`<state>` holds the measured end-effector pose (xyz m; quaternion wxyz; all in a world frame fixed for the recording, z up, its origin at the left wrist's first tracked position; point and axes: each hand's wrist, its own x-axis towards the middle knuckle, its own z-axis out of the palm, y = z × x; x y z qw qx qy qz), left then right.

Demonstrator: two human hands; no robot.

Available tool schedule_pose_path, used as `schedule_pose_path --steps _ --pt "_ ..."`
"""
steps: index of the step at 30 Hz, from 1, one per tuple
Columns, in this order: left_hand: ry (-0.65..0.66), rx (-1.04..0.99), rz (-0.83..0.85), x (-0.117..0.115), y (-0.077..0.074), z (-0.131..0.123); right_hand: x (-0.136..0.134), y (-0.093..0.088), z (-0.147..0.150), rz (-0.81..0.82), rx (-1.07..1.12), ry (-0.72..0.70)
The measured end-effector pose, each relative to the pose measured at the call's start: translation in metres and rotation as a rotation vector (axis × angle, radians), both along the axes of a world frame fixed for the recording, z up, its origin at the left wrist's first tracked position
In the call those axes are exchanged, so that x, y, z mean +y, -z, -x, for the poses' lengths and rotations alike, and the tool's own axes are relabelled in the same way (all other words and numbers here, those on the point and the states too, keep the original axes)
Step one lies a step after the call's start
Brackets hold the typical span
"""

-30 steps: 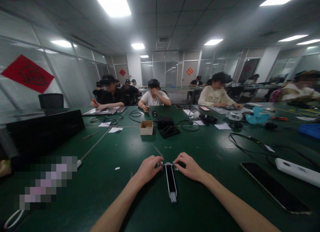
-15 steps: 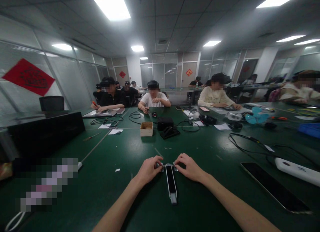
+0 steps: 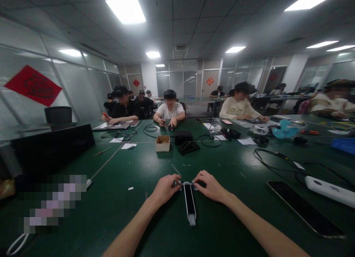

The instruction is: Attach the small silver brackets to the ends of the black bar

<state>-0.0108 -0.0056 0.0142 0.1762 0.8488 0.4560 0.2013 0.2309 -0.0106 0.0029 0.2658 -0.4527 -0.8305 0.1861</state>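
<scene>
In the head view, a slim, white-rimmed, black-faced device (image 3: 190, 202) lies lower centre on the dark green tabletop (image 3: 111, 212). The left hand (image 3: 166, 189) and right hand (image 3: 210, 185) flank its upper end, fingers curled at small pale pieces (image 3: 195, 187); whether they grip them, I cannot tell.

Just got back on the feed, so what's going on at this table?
A person's left hand and right hand are at either side of the far end of a slim dark device with white edging, fingertips at small parts too indistinct to identify. The device lies on the green table. A dark phone lies off to the right.
</scene>
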Motion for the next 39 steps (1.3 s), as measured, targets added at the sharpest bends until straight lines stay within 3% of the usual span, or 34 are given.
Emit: schedule_pose_path --steps 16,23,32,39 --pt "0.018 -0.076 -0.014 0.0035 0.0088 -0.001 0.0034 0.004 -0.0013 -0.018 -0.007 -0.006" --pt "0.039 -0.124 0.025 0.0 0.0014 -0.0014 0.0008 0.0001 -0.0004 -0.019 0.001 -0.001" --pt "0.051 -0.213 -0.09 0.0001 0.0032 -0.002 0.0004 -0.0005 -0.0008 -0.01 0.007 -0.004" --pt "-0.014 0.01 -0.115 0.0006 0.0072 -0.0016 0.0021 0.0027 -0.0013 -0.017 0.006 -0.003"
